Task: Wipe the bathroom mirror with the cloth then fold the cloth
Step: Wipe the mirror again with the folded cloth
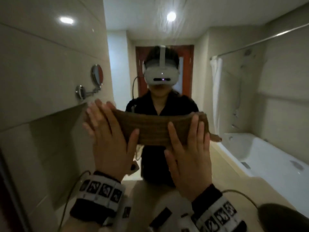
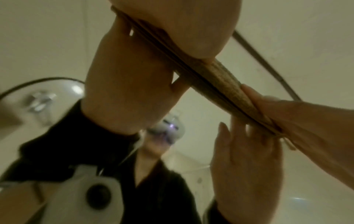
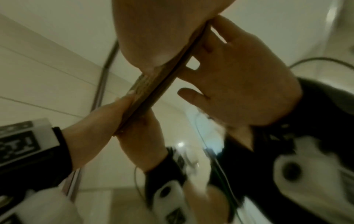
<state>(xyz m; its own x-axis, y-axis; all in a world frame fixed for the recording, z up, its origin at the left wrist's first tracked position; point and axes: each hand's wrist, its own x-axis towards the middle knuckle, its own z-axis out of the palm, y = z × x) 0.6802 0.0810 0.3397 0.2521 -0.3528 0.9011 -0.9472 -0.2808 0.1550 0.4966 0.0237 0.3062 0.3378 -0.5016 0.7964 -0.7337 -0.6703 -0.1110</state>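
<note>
A brown ribbed cloth [image 1: 153,129] is spread as a wide band flat against the bathroom mirror [image 1: 234,97], at chest height of my reflection. My left hand [image 1: 108,131] presses the cloth's left end with straight fingers. My right hand [image 1: 189,144] lies flat on its right part, fingers straight and spread. A cloth corner sticks out past the right hand. In the left wrist view the cloth [image 2: 226,84] shows edge-on between palm and glass. The right wrist view shows the cloth [image 3: 149,91] the same way, with the left hand [image 3: 99,121] beside it.
The mirror reflects a person wearing a white headset [image 1: 160,72], a red-brown door behind, a white bathtub [image 1: 250,156] and a shower curtain [image 1: 215,91] at right. A round magnifying mirror [image 1: 97,74] on a chrome arm is at left. A dark rounded object [image 1: 284,218] sits bottom right.
</note>
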